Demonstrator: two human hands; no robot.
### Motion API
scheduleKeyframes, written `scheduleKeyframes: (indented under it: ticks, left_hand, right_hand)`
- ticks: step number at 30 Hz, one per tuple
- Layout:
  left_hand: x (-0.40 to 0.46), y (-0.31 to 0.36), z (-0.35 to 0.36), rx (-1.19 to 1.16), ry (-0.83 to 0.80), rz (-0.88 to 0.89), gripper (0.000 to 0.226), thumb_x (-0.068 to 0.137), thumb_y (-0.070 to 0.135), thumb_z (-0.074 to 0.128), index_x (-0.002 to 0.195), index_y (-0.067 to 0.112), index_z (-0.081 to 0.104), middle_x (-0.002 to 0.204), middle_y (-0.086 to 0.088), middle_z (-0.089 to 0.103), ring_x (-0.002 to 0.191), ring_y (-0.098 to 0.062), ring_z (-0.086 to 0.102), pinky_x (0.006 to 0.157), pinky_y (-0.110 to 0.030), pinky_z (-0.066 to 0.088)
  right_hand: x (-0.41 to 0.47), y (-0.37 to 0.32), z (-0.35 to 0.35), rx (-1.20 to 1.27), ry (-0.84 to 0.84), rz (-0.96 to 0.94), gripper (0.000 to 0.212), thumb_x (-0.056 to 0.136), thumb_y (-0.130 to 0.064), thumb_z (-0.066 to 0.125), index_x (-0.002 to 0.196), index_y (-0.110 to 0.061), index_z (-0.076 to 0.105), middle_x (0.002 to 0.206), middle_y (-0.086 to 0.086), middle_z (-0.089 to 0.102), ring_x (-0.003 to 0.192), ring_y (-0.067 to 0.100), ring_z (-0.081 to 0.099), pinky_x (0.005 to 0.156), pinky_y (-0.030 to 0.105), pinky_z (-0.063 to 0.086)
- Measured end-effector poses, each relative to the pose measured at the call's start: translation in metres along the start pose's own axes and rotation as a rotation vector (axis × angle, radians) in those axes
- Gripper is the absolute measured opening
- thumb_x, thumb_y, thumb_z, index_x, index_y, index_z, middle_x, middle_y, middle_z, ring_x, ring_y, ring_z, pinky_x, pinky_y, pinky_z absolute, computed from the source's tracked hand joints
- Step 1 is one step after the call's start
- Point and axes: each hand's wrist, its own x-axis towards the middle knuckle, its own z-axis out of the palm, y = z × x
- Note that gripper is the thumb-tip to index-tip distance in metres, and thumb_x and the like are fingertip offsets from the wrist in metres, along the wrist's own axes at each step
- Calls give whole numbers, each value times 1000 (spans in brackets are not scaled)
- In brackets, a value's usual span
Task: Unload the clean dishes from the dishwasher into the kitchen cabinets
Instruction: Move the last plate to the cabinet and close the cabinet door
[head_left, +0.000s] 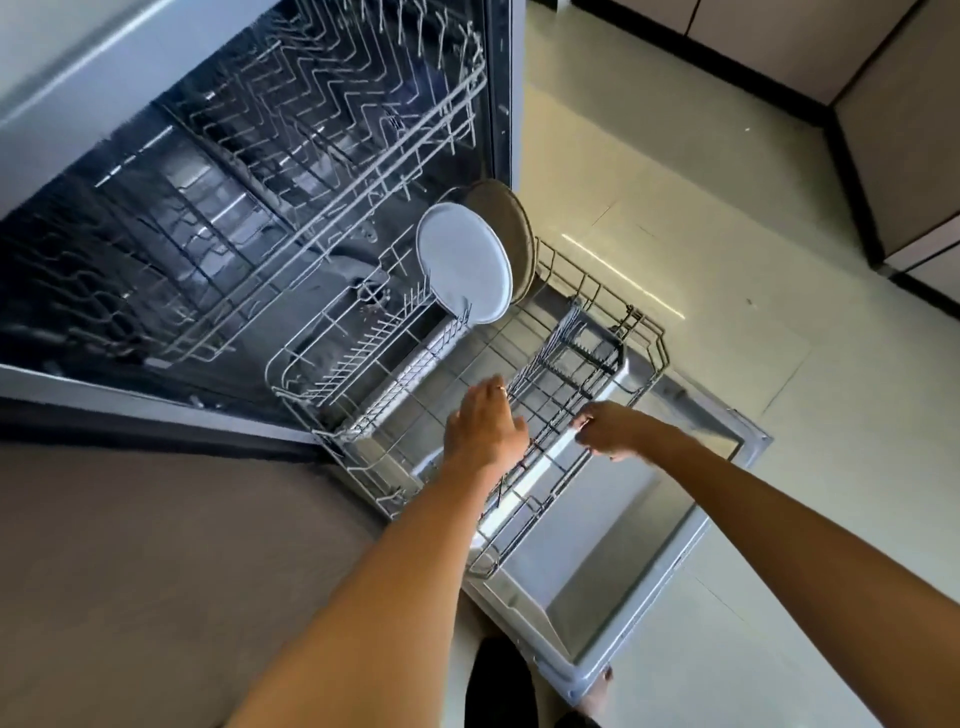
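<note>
Two plates (464, 260) (perhaps three) — racked.

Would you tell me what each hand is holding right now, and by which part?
The right hand grips the lower rack by the pale handle bar on its front edge. The left hand hovers over the rack with relaxed fingers, holding nothing.

I have only one view, a wide-angle camera worn on the person's head, looking forward and steeply down along both bare forearms into an open dishwasher (249, 218), and tilted so the machine leans across the upper left. It sits close: the pulled-out lower rack (524, 395) fills the centre over the lowered door (649, 551), within arm's reach, with the left hand (485, 421) and right hand (610, 428) at the rack's near edge. Tiled floor (779, 260) fills the right side, and straight lines bow near the frame edges.
</note>
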Motion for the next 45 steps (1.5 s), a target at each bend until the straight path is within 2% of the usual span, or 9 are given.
scheduleKeyframes:
  ticks: [8,14,18,25,31,34,37,40,45]
  left_hand:
    - [83,2,-57,-54,67,18,64,94,21,50,149,10,20,152,-10,29,139,-27,31,111,-43,31]
    - [143,21,-90,-338,120,-132,63,92,14,50,148,6,22,145,-21,38,130,-35,42,105,-39,38]
    - [187,27,-98,-230,147,-20,61,93,15,45,149,30,24,131,-20,51,119,-36,51,95,-37,43]
    - [253,31,-58,-39,150,54,56,97,25,44,148,38,24,137,-14,51,117,-37,53,94,-42,45]
    - [267,47,-41,130,288,-7,32,98,25,45,127,13,51,128,-16,55,118,-36,52,90,-42,46]
    - [253,49,-37,186,408,-26,24,94,14,53,117,6,57,119,-15,60,110,-33,59,82,-39,50]
    - [239,48,-50,123,458,-86,24,91,13,55,114,5,58,115,-16,62,105,-33,62,74,-36,49]
    - [218,56,-57,79,492,-91,22,92,14,53,111,3,58,111,-17,62,100,-33,62,66,-31,41]
    - [172,90,-82,12,540,-74,20,94,13,51,110,4,59,109,-16,64,96,-29,63,64,-25,38]
  right_hand:
    - [51,-32,-68,33,182,-10,34,98,-9,45,130,0,51,138,20,50,120,33,54,93,36,49]
    - [92,-56,-98,9,208,-46,33,96,-16,49,126,-3,55,129,17,57,117,28,56,102,38,44]
    - [132,-65,-108,25,280,-73,22,94,-13,47,110,-4,60,108,13,62,91,21,59,75,27,44]
    - [209,-53,-105,371,367,-120,60,95,-22,52,146,-4,26,140,19,47,123,32,51,105,42,42]
    - [240,-48,-104,437,363,-214,20,92,-20,54,110,-12,61,99,4,62,90,18,55,72,27,45]
    - [241,-51,-101,417,442,-265,14,88,-14,56,100,-8,60,88,6,64,83,23,59,71,34,49]
    - [224,-59,-108,331,529,-371,4,88,-8,52,89,-11,56,76,-1,54,69,14,49,56,22,36]
    - [200,-59,-113,269,562,-448,25,91,-9,50,71,-22,43,68,-11,45,62,0,40,51,10,30]
    - [142,-56,-122,217,504,-558,5,93,-7,50,89,-10,52,80,-2,55,70,12,49,56,7,36]
